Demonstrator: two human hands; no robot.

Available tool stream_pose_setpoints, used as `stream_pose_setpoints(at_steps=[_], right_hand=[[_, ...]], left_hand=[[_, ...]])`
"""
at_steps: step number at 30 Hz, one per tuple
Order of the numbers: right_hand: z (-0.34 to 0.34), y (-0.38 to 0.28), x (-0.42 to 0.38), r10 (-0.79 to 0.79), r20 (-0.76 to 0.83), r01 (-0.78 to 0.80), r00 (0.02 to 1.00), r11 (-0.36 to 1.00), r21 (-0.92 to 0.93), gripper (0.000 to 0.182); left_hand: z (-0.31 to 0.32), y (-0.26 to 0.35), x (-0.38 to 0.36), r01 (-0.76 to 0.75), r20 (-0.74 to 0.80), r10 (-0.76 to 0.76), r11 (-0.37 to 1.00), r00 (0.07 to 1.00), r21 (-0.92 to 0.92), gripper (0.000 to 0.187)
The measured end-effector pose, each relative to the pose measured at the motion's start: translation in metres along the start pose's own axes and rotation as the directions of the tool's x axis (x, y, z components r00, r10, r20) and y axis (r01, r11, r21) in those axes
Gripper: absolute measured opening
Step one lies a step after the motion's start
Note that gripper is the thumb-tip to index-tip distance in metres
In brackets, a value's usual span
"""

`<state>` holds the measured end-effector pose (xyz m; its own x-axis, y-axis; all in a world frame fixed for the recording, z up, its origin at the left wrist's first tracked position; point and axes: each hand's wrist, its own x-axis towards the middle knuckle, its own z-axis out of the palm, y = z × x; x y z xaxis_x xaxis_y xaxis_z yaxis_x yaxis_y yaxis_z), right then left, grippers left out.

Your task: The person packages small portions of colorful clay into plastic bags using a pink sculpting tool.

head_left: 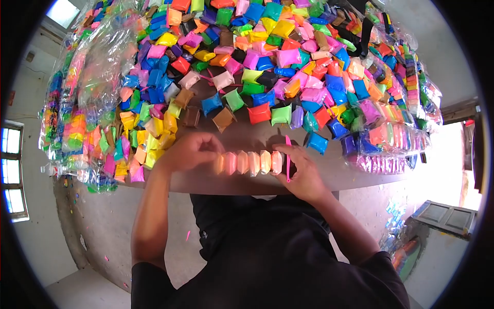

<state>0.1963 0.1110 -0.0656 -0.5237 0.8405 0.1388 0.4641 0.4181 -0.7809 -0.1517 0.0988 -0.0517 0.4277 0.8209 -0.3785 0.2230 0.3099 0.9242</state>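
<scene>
The stick [288, 158] is bright pink, the sleeve [378, 280] plain black.

White daylight blows out the open doorway [460, 162] right of the brown tabletop [195, 181]; fisheye curvature bends the dark-rimmed edges, and motion blur softens the left hand [193, 152].

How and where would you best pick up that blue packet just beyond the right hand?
Probably by pinching the puffy middle of the blue packet from the person's side: bare table lies there, while other packets sit beyond it. It looks pillow-shaped, so fingertips on opposite edges should hold it.
</scene>
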Motion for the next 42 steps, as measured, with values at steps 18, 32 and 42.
stream_pose_setpoints(at_steps=[18,32,42], right_hand=[[-0.018,-0.058,-0.033,-0.051,-0.032,0.058,0.998,0.970,0.236,0.049],[-0.005,-0.099,-0.039,-0.252,0.055,0.244,0.966,0.962,0.123,0.060],[-0.029,-0.114,-0.045,0.044,0.113,-0.098,0.993,0.842,0.531,0.033]], left_hand=[[0.171,0.070,-0.066,-0.264,-0.599,-0.047,0.868,0.799,-0.420,0.012],[0.204,0.052,-0.062,-0.355,-0.503,0.318,0.935,0.804,0.024,0.070],[0.192,0.054,-0.075,-0.245,-0.510,0.239,0.968,0.826,0.057,0.034]])
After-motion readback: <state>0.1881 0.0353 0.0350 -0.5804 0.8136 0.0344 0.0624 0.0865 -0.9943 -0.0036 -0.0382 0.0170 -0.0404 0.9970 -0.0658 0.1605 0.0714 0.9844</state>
